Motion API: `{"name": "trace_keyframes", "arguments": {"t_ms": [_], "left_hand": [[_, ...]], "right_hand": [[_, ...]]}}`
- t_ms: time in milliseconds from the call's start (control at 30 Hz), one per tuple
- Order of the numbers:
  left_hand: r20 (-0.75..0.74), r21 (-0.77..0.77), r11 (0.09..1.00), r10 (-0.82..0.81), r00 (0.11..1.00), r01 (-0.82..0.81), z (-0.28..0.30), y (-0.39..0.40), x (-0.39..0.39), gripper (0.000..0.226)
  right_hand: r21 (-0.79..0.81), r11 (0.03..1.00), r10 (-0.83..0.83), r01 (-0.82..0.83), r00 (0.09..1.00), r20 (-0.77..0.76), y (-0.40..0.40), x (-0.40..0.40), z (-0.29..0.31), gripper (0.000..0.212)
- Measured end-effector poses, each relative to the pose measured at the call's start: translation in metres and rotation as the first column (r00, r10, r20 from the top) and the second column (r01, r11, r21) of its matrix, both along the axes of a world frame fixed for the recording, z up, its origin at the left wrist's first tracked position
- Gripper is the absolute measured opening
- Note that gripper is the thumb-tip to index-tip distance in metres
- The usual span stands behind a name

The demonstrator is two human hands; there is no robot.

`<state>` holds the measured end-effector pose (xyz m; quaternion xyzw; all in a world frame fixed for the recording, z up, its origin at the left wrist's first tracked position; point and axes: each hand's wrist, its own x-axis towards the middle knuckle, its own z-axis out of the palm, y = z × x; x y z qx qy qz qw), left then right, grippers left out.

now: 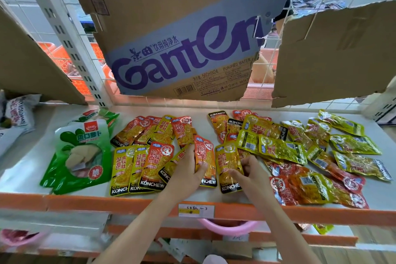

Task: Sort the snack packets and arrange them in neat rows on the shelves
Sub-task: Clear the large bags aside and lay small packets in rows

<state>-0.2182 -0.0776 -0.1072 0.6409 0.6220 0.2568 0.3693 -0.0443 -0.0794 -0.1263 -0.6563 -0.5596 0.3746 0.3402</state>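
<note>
While both bare forearms reach over the orange front edge (128,200) of the white shelf (32,156), the left hand (188,169) pinches one orange foil snack packet (204,156) between thumb and curled fingers, lifted a little above the shelf. The right hand (249,170), just beside it, has its fingers curled down onto one yellow foil snack packet (228,165) lying flat; whether it grips or only presses I cannot tell. Left of the left hand lie two overlapping rows of the same packets: about five in the back row (154,130) and about four in the front row (137,167). Right of the right hand spreads a loose heap of yellow, green and red packets (310,156), too overlapped to count, reaching the shelf's front edge. Further left of the rows lie two large green pouches (79,152), one on the other, with bare shelf beyond them. Behind the hands, a torn cardboard sheet printed "Ganten" (182,49) hangs against the white wire grid back (267,70), with one plain cardboard piece (334,53) to its right. Below the wrists, a pink plastic basin (227,227) sits on the lower shelf; what it holds is hidden.
</note>
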Motion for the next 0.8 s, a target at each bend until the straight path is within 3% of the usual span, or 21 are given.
{"name": "trace_keyframes", "arguments": {"t_ms": [100,167,233,300,633,800], "left_hand": [[-0.12,0.004,0.999,-0.031,0.992,0.032,-0.004,-0.006,-0.002,0.069],[-0.247,0.098,0.995,-0.001,0.969,0.027,-0.004,-0.007,-0.009,0.066],[-0.398,0.218,0.974,0.03,0.917,0.063,-0.005,-0.006,-0.019,0.072],[-0.505,0.172,0.98,0.003,0.863,0.098,-0.004,-0.007,-0.029,0.078],[-0.661,0.017,0.982,-0.13,0.739,0.188,-0.003,-0.016,-0.034,0.061],[-0.547,0.142,0.973,-0.075,0.834,0.18,0.009,0.014,-0.034,0.043]], "right_hand": [[0.019,0.998,0.06,-0.063,0.991,0.115,-0.001,-0.002,0.001,0.03],[0.0,0.993,0.11,-0.114,0.958,0.266,-0.001,-0.001,0.003,0.032],[-0.059,0.986,0.163,-0.154,0.873,0.46,-0.001,-0.001,0.007,0.036],[-0.107,0.982,0.19,-0.157,0.797,0.574,0.0,0.001,0.01,0.039],[0.056,0.969,0.161,-0.241,0.785,0.599,0.016,0.006,0.01,0.028],[0.202,0.926,0.12,-0.319,0.755,0.645,0.044,0.01,0.018,0.025]]}}
